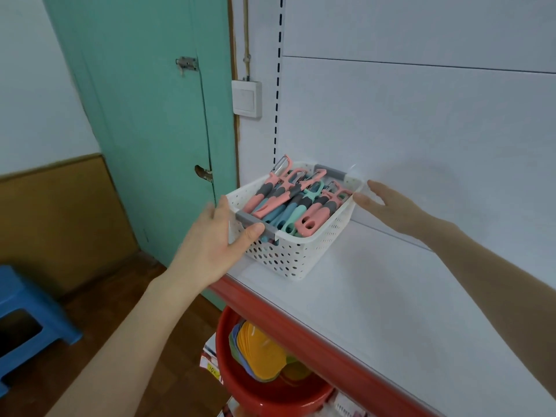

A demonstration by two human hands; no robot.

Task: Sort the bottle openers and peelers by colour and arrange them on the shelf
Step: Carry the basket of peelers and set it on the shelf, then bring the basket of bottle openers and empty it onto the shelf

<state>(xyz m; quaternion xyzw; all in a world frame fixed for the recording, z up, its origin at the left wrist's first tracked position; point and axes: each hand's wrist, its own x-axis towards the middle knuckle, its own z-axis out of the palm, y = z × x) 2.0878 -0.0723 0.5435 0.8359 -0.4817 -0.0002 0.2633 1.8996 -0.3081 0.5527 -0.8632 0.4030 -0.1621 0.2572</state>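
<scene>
So the white basket (288, 257) sat at the far left end of the shelf (391, 296), tucked close to the back panel (421, 115) and the slotted upright (278, 85). Its long axis ran from near-left to far-right, with a grey handle (255, 222) on the near short side and another (331, 170) on the far one. The peelers and openers (288, 203) were piled inside along that same line, pink, teal and blue all mixed, grips toward the near end and heads poking up at the far end. The left hand (216, 236) was clearly the one that had it: thumb curled over the near grey handle, fingers wrapped along the left wall. The right hand (391, 206) was out at the far-right corner, fingers straight and loosely together, tips at the rim; I honestly couldn't tell if they touched it or were just beside it. My guess is the next move was a pull toward the near-right, since that's where the shelf surface ran on. The thing to watch was the red front edge (301, 335), which was just beside the basket's near corner, with a red basin (240, 386) below it. Nothing had been sorted yet, from the look of it.
</scene>
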